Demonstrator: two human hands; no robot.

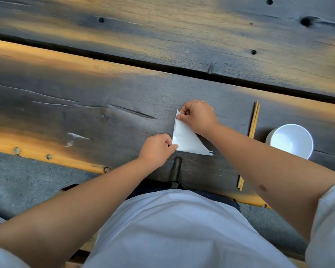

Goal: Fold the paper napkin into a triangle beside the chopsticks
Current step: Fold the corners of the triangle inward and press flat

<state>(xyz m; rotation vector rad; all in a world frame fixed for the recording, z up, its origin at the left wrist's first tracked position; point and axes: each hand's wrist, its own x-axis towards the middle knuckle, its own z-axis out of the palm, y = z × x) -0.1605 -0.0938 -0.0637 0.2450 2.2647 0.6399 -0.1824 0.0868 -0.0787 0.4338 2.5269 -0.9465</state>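
Left hand (157, 148), right hand (198, 117) pinching napkin (184, 139)

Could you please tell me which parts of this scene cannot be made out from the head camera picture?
- Napkin: its top corner is covered by the right hand and its near left corner by the left hand, so the grip itself is hidden.
- Chopsticks: the middle stretch is hidden behind the right forearm.
- White bowl: glare washes out the inside, so any contents are unclear.
- Table: cut off by the frame edges.
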